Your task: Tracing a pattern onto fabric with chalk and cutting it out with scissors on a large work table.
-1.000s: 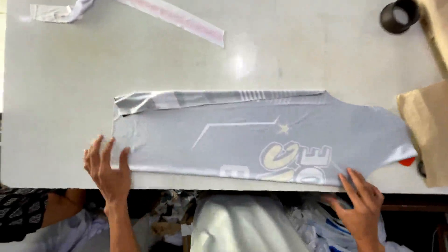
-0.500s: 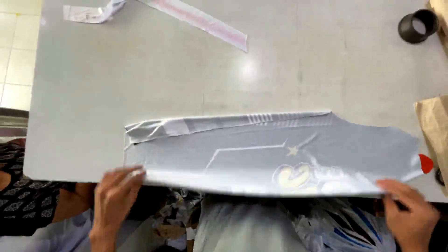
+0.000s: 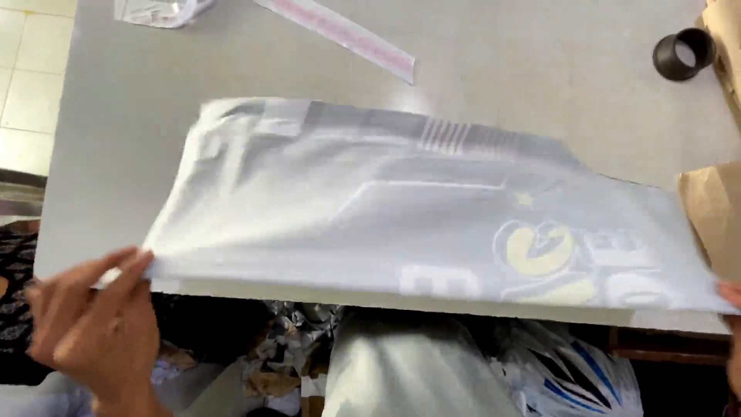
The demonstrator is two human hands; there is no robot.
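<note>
A folded grey garment (image 3: 401, 208) with white lines, a small star and a yellow-and-white print is lifted off the grey table (image 3: 525, 100), its near edge raised toward me. My left hand (image 3: 93, 324) pinches the garment's near left corner. My right hand (image 3: 732, 301) is only just visible at the right frame edge, holding the near right corner. The garment is blurred by motion.
A pink-and-white paper strip (image 3: 347, 35) and a crumpled clear plastic bag (image 3: 158, 9) lie at the table's far side. A black tape roll (image 3: 683, 54) stands far right, next to brown paper (image 3: 714, 205). Folded garments and bags (image 3: 401, 371) sit below the table's near edge.
The garment lay flat on the table with my hands at its near edge; both hands have since gripped the corners and lifted the near edge up toward me.
</note>
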